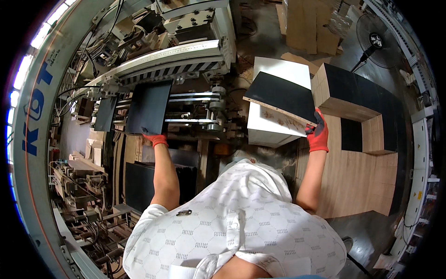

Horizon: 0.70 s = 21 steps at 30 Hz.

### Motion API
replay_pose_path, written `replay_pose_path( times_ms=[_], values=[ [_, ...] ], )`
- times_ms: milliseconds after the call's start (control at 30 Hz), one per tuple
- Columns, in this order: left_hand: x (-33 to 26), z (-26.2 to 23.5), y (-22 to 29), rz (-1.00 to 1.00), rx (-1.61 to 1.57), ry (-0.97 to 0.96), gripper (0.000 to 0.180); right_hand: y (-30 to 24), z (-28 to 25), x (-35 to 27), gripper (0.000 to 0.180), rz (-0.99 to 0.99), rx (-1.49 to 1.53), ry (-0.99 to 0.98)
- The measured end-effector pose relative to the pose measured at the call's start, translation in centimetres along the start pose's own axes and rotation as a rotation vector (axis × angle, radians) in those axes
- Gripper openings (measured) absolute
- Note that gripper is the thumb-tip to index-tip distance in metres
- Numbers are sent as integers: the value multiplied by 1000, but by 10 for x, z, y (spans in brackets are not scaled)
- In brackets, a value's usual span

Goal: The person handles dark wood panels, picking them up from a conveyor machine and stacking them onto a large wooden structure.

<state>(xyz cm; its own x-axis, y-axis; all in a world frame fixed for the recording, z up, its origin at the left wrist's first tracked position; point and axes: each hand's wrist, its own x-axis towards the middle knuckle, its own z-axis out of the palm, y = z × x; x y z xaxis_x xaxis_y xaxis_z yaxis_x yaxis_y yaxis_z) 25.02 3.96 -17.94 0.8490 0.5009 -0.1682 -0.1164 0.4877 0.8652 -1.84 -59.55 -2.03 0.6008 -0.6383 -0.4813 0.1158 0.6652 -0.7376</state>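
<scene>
My left hand, in a red glove with dark fingertips, is closed on the near edge of a black panel. That panel lies flat across the rails of a machine. Over on the right, my right hand, gloved the same way, grips the near right corner of a second black panel. Its pale wood edge faces me, with small holes in it. This second panel is tilted above a white box-like block and hides part of its top. Some of the fingers of both hands are out of sight.
Machine rails and rollers lie between my hands, below a striped beam. Right of me rise stacks of black-topped wooden panels. More dark panels sit below my left forearm. A standing fan and cardboard are farther back.
</scene>
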Motion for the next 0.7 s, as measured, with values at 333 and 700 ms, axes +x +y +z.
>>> replay_pose_path(
  times_ms=[333, 700],
  values=[
    [-17, 37, 0, -187, -290, -43, 68, -3, -15, 4, 31, 18, 77, 68],
    [18, -2, -20, -72, -166, 73, 67, 2, -12, 10, 33, 50, 113, 10]
  ],
)
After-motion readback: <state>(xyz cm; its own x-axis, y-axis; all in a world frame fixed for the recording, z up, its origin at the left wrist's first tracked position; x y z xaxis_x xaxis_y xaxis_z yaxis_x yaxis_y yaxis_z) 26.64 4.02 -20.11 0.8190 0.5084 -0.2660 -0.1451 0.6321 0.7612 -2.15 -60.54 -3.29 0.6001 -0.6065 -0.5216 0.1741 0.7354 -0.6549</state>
